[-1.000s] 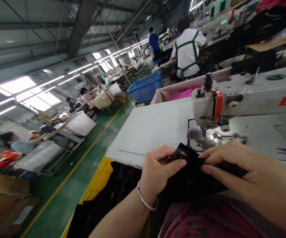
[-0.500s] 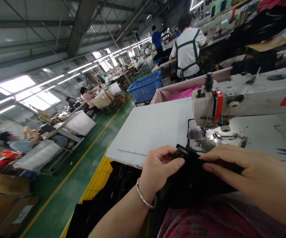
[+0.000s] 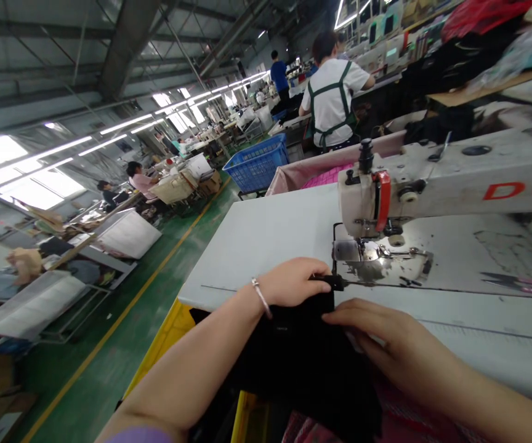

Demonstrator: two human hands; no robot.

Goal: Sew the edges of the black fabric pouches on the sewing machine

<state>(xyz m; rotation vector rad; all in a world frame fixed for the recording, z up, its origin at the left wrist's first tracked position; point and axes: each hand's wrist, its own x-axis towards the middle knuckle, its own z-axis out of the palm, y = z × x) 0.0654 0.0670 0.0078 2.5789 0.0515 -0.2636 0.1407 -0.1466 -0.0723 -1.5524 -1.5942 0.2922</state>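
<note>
A piece of black fabric (image 3: pixel 303 351) lies over the near edge of the white sewing table (image 3: pixel 270 237) and hangs down toward my lap. My left hand (image 3: pixel 291 282), with a silver bangle on the wrist, is closed on the fabric's far edge, close to the metal plate of the sewing machine (image 3: pixel 432 184). My right hand (image 3: pixel 386 341) lies on the cloth just to the right, fingers stretched out and pressing it down. The machine's needle area sits just beyond both hands.
Scissors with pink handles (image 3: pixel 519 282) lie on the table at the right. A yellow bin (image 3: pixel 164 335) stands under the table's left edge. A blue basket (image 3: pixel 259 165) and a person in a white shirt with green straps (image 3: pixel 333 101) are ahead; other workers sit along the green aisle at left.
The view has shifted. My left hand has moved forward with the fabric's edge toward the machine's plate, and my right hand has slid down and now lies flatter on the cloth.
</note>
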